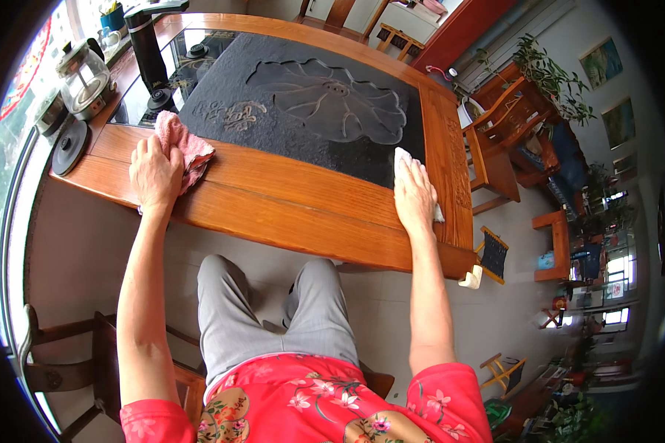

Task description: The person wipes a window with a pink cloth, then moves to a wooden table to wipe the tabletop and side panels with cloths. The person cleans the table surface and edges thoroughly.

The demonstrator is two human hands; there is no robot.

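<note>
Fingers of the left hand (155, 174) gripped crumpled pink cloth (188, 150); right hand (416, 199) covered white cloth (400, 156), fingers together, clamping unclear. Wiping glossy brown wooden table (295, 176) seemed in hand, next needing flat pressure.

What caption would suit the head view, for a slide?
Left hand with pink cloth, right hand with white cloth or tissue, both at a wooden table with black carved panel.

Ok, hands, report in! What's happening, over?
Left hand: holding bunched pink cloth on wooden table. Right hand: flat over white cloth, by corner of black carved panel. Glass kettle: off left, apart from both hands.
</note>
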